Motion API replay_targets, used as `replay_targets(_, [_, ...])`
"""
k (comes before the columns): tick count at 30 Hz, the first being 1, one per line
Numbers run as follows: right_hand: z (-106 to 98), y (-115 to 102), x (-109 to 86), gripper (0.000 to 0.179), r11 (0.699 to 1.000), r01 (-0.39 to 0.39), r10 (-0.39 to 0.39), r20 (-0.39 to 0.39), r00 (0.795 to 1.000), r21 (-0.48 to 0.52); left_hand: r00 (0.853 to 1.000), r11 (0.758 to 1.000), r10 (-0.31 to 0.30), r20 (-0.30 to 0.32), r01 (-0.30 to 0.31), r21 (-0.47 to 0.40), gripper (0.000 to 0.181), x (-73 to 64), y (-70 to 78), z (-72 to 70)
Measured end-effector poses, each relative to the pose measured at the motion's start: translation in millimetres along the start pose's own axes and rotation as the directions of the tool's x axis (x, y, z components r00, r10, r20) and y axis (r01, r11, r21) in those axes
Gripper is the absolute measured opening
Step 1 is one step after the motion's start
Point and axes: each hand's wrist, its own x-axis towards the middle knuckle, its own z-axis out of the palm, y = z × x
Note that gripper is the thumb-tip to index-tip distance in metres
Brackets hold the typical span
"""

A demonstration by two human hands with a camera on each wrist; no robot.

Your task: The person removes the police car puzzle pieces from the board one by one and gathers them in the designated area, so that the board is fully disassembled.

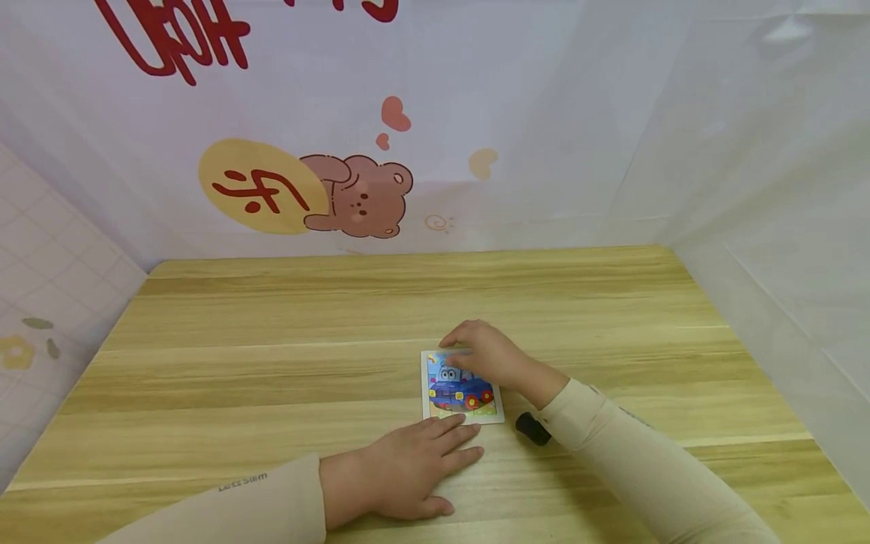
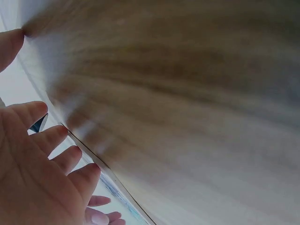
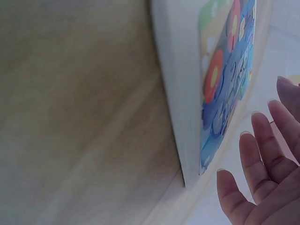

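A small square jigsaw puzzle (image 1: 462, 387) with a blue cartoon car and a white frame lies flat on the wooden table. My left hand (image 1: 416, 465) rests palm down with spread fingers, its fingertips at the puzzle's near edge. Over the puzzle's far right part is my right hand (image 1: 491, 355), hiding some of the picture. In the right wrist view its loosely bent fingers (image 3: 251, 154) hold nothing beside the puzzle's raised white border (image 3: 180, 93). The left wrist view shows the left fingers (image 2: 61, 133) extended along the puzzle's edge.
A small black object (image 1: 533, 428) lies right of the puzzle, partly covered by the right sleeve (image 1: 578, 415). Beyond the wooden table (image 1: 272, 317) hangs a white backdrop (image 1: 544, 91) with a printed bear (image 1: 370, 198). White sheets also line both sides.
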Motion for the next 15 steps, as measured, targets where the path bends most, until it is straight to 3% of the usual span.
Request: replay_targets(15, [6,-2,12.5,0.019,0.998,-0.004,0.007,0.052,0.999,-0.067,1.0,1.0,0.002,-0.007,-0.002,-0.01,0.07,0.0,0.2,0.3])
